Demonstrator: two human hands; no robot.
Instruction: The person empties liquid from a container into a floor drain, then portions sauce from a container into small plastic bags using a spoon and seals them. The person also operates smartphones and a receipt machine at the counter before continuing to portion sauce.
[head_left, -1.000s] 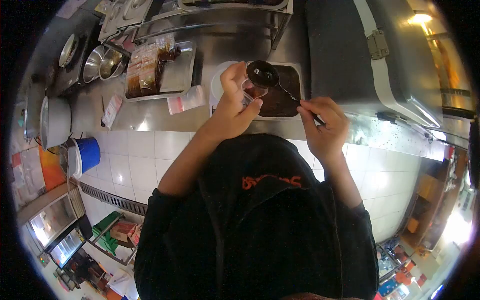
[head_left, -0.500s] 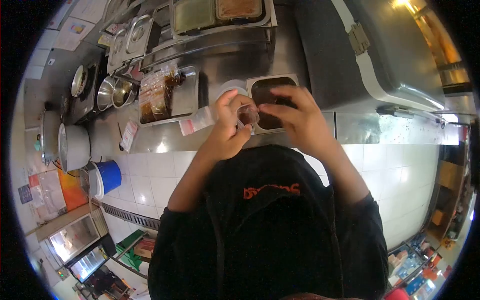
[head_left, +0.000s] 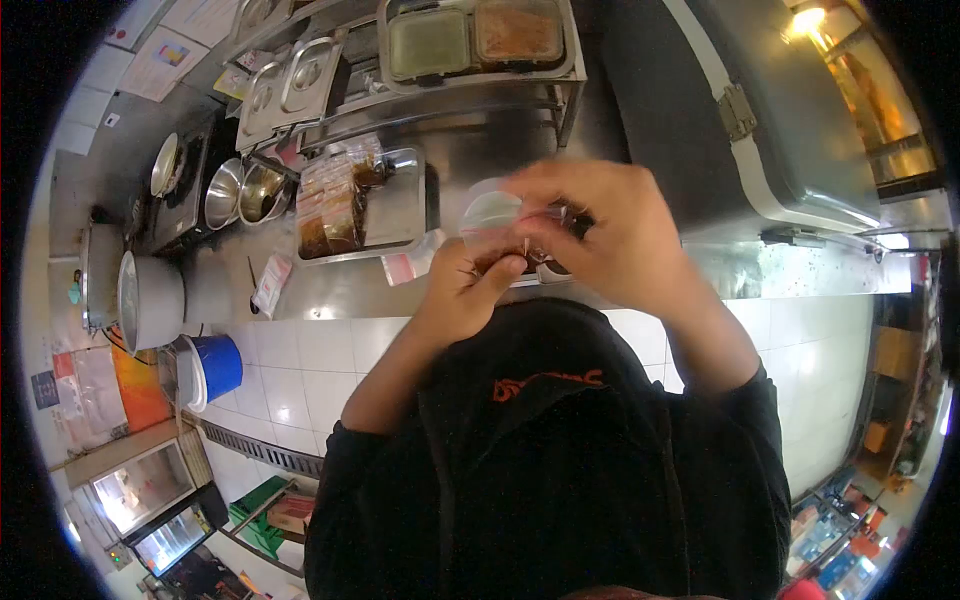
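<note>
My left hand [head_left: 468,290] is closed, thumb against fingers, around the lower part of a small clear zip bag [head_left: 490,241]. At the bag's upper edge, my right hand [head_left: 620,240] pinches the plastic, partly blurred by motion. The fingers hide most of the bag and whatever is in it. Behind the hands stands a round whitish container [head_left: 490,208]. A metal pan with dark contents lies mostly hidden under my right hand. Left of my left hand, flat bags with a red strip [head_left: 400,268] rest on the counter.
A metal tray [head_left: 398,225] holds several filled bags [head_left: 330,205] of brown contents. Steel bowls [head_left: 222,195] and a large pot [head_left: 150,300] stand further left. Above is a rack with lidded containers [head_left: 430,45]; a big steel cabinet [head_left: 780,120] borders the right.
My right hand has come left from over the pan to the bag's top edge, meeting my left hand. The bag's mouth, open before, is now between both hands. The view has shifted slightly.
</note>
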